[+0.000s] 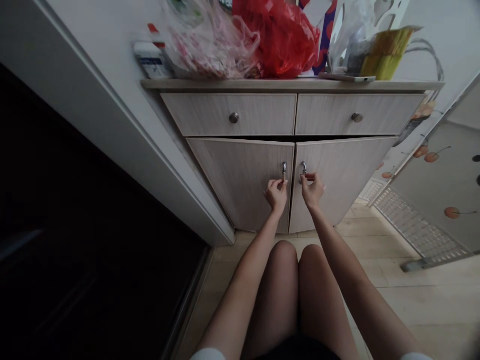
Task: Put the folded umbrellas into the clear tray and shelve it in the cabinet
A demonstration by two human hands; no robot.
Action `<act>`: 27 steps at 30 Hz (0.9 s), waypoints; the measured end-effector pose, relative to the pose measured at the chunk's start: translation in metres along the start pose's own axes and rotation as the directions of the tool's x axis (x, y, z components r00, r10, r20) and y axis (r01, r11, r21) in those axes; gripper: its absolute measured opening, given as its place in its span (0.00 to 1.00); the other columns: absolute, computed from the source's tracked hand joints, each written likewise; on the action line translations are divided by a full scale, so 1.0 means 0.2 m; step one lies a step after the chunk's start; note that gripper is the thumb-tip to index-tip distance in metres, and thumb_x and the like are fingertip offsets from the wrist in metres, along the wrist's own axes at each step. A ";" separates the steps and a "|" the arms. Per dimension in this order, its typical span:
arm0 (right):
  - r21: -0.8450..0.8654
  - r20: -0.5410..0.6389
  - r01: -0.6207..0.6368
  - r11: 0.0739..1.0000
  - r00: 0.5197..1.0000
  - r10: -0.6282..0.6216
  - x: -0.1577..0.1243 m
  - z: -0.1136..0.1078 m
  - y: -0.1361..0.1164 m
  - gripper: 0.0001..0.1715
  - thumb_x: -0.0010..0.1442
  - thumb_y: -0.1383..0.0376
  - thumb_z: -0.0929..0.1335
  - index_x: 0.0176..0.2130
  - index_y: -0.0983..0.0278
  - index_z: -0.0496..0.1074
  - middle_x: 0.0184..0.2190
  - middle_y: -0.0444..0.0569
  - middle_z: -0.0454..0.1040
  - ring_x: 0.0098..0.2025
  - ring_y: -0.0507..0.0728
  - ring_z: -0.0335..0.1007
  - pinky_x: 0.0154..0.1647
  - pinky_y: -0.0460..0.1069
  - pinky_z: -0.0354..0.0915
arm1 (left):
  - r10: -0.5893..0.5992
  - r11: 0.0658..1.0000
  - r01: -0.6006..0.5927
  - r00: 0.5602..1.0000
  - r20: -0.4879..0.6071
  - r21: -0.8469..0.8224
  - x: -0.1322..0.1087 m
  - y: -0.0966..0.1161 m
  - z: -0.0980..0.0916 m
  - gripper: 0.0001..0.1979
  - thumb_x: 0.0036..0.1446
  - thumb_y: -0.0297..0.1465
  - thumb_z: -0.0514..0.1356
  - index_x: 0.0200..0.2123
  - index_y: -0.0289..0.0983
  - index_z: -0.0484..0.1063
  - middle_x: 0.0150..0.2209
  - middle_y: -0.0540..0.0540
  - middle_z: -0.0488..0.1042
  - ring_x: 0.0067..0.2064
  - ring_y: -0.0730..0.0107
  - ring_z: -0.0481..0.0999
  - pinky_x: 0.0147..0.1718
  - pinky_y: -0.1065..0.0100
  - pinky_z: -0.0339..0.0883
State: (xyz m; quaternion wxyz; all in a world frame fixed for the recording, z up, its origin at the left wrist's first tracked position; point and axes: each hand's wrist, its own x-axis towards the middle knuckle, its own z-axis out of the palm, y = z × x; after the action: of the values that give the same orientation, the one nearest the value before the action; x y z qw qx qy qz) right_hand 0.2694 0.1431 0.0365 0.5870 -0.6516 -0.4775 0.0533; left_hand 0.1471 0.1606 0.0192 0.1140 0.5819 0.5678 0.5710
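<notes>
In front of me stands a light wood-grain cabinet with two lower doors. My left hand (276, 194) is closed on the metal handle (284, 168) of the left door (240, 175). The fingers of my right hand (312, 190) pinch the matching handle (304, 167) on the right door (345, 172). Both doors stand slightly ajar, with a dark gap along their top edges. What lies inside the cabinet is hidden. My knees are just below the doors.
Above are two drawers with round knobs (234, 118). On the cabinet top (270, 86) sit a white bottle (152, 60), plastic bags, a red bag (279, 40) and a yellow container (390, 52). A dark doorway opens at left; a cherry-patterned panel (442, 175) stands at right.
</notes>
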 end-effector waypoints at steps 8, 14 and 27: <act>-0.026 0.030 -0.041 0.999 0.999 0.041 0.07 0.07 -0.03 0.19 0.64 0.50 0.63 0.38 0.63 0.69 0.41 0.53 0.79 0.41 0.59 0.73 0.57 0.60 0.52 | -0.051 0.998 0.049 0.998 0.044 0.048 0.08 0.02 0.06 0.04 0.59 0.31 0.65 0.36 0.37 0.80 0.39 0.42 0.77 0.40 0.63 0.77 0.42 0.64 0.65; -0.025 0.008 -0.030 0.999 1.000 0.030 0.10 0.12 -0.01 0.19 0.64 0.50 0.63 0.38 0.63 0.69 0.40 0.51 0.79 0.42 0.60 0.72 0.57 0.61 0.52 | -0.070 0.993 0.061 0.994 0.087 0.101 0.11 0.04 0.07 0.06 0.60 0.32 0.64 0.38 0.37 0.80 0.40 0.43 0.77 0.42 0.63 0.78 0.45 0.64 0.63; -0.030 -0.012 -0.024 0.999 1.000 0.024 0.18 0.22 0.02 0.19 0.64 0.51 0.63 0.38 0.63 0.70 0.39 0.50 0.78 0.40 0.60 0.72 0.56 0.62 0.53 | -0.088 0.989 0.075 0.991 0.103 0.129 0.19 0.04 0.13 0.06 0.61 0.32 0.63 0.38 0.37 0.80 0.41 0.43 0.77 0.42 0.63 0.77 0.45 0.64 0.61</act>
State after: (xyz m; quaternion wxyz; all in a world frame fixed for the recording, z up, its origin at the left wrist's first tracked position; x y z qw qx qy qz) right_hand 0.2636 0.1989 0.0370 0.5790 -0.6665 -0.4670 0.0493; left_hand 0.1600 0.2022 0.0377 0.1312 0.5942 0.6187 0.4969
